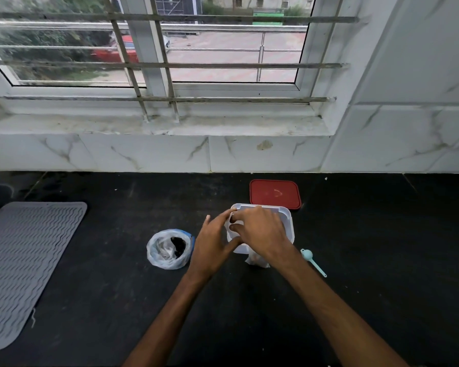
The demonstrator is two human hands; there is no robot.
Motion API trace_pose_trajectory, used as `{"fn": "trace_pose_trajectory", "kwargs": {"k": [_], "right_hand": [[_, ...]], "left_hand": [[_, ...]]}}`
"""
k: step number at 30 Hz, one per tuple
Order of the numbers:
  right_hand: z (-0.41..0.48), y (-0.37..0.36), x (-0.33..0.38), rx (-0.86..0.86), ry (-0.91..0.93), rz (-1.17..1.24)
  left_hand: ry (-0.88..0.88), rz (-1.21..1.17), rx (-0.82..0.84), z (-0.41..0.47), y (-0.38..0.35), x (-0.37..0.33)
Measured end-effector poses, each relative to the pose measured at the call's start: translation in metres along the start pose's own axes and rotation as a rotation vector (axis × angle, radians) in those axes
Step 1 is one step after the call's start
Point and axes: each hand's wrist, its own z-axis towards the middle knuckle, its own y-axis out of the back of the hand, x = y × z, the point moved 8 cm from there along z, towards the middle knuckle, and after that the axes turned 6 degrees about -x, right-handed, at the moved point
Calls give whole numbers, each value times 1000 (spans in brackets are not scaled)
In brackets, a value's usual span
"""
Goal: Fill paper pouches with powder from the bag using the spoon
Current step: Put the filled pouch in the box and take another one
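Supervisor: Status of hands?

Inspector: Both over white container [289,223] on black counter [249,327]. R hand [260,229]: fingers curled, pinching small paper pouch [230,217] at its top edge. L hand [215,239]: fingers mostly straight & spread, forefinger tip on same pouch, thumb low by container wall. No closed grip evident on L.

Supervisor: Pouch open or flat?

Inspector: Can't tell; fingers hide the mouth. Judged step: opening it ahead of filling.

Supervisor: Powder & spoon?

Inspector: Open bag [168,249] stands just left of L hand, dark powder visible inside. Light-blue spoon [313,260] lies on counter right of container, beyond R forearm, not in either hand. Behind container: red lid [274,194]. Crumpled white paper [257,262] under R wrist, in front of container; prob. another pouch, contents unclear.

Supervisor: Risks?

Inspector:
1. Thin paper may tear if pulled apart too hard.
2. Bag is soft & unsupported with L wrist close. A knock tips it, powder onto counter.
3. Both hands busy w/ pouch. Freeing R for spoon leaves pouch in one hand; mouth may close, causing spill at pour.
4. R forearm drawn back carelessly could flick spoon or crush paper beneath.

Rec.: keep pouch over container while filling.
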Motion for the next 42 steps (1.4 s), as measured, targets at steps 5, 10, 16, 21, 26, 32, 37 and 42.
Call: {"fn": "trace_pose_trajectory", "kwargs": {"k": [5, 10, 16, 21, 26, 32, 37, 42], "right_hand": [[6, 1, -6, 9, -5, 94], [9, -3, -21, 81, 24, 242], [-13, -32, -22, 203, 112, 221], [-30, -60, -34, 287, 113, 224], [-38, -83, -44, 359, 84, 254], [-39, -95, -52, 370, 81, 246], [-41, -100, -66, 326, 60, 247], [-38, -101, -75, 275, 37, 261]], "left_hand": [[-48, 75, -112, -1, 4, -4], [35, 2, -186, -4, 2, 5], [159, 49, -130, -32, -23, 28], [245, 80, -113, -60, -38, 35], [268, 145, -113, -77, -52, 42], [411, 45, -88, -88, -69, 49], [425, -2, -57, -85, -74, 47], [403, -53, -30, -74, -80, 51]]}}
